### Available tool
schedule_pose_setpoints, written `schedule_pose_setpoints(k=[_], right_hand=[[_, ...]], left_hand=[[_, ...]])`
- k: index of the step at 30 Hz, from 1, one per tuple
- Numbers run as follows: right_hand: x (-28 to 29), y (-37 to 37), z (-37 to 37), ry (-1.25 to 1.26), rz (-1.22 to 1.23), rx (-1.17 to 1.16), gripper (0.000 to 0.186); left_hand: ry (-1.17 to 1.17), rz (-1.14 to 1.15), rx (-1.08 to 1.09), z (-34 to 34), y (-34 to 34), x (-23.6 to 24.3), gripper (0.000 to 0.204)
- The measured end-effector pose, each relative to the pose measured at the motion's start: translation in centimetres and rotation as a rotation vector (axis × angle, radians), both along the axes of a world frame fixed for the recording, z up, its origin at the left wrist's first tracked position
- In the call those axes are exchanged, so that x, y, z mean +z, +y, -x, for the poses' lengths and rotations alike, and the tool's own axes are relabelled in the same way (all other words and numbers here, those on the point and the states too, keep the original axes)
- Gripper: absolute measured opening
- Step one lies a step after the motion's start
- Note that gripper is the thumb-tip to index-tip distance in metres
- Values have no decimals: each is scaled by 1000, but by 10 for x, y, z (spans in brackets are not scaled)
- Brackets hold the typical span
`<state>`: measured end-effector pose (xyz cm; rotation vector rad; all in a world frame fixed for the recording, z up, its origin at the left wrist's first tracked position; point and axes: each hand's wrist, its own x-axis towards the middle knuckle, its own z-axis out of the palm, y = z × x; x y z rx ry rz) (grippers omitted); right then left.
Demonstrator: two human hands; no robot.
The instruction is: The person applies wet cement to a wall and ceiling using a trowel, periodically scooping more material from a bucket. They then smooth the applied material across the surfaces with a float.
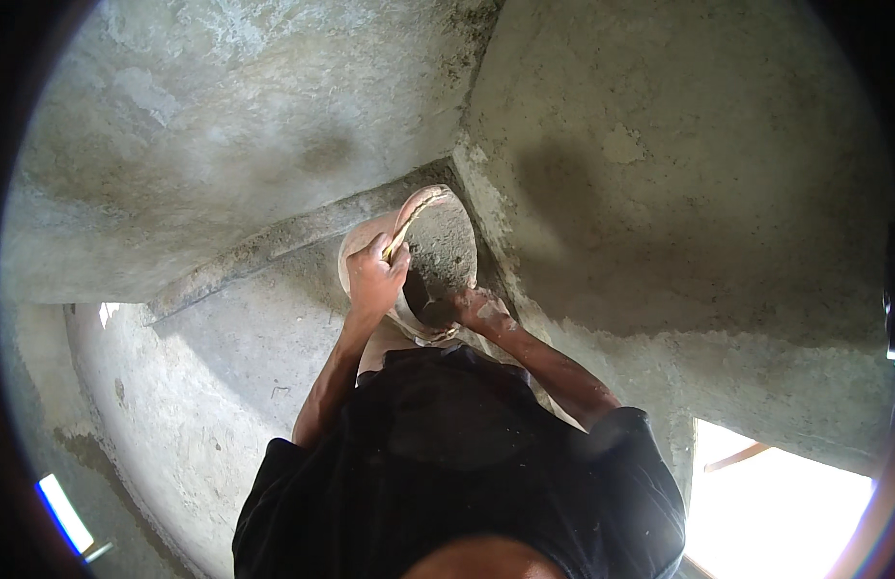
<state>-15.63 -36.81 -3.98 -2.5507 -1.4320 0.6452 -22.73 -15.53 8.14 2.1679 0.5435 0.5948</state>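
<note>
A pale bucket (pixel 359 249) stands in front of me near the wall corner, with rough grey mortar (pixel 446 236) inside it. My left hand (pixel 375 277) is closed round the bucket's rope-like handle (pixel 409 218), which arches over the left part of the opening. At the near right rim, my right hand (pixel 483 311) reaches into the bucket with curled fingers. From its grip a dark flat-bladed tool (pixel 436 313) points left, low in the bucket. The tool's handle is hidden by the fingers.
Two rough cement walls, a left wall (pixel 225 125) and a right wall (pixel 699 164), meet beyond the bucket. A low ledge (pixel 274 241) runs along the left wall's foot. Dark damp patches mark the right wall. A bright opening (pixel 781 507) lies at lower right.
</note>
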Motion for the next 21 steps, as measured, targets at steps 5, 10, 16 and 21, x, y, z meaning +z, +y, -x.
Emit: schedule_pose_setpoints(k=[5,10,16,21], right_hand=[[-63,-11,0,-659,-374,341,22],[0,2,-15,136,-308,414,11],[56,-23,-10,413,-176,-122,36],[-32,-70,-15,-2066,-201,361,87]], left_hand=[[-37,-84,-117,3,4,-1,19],[123,-74,-2,13,18,-2,22],[173,94,209,23,32,-8,33],[46,7,193,26,28,-28,33]])
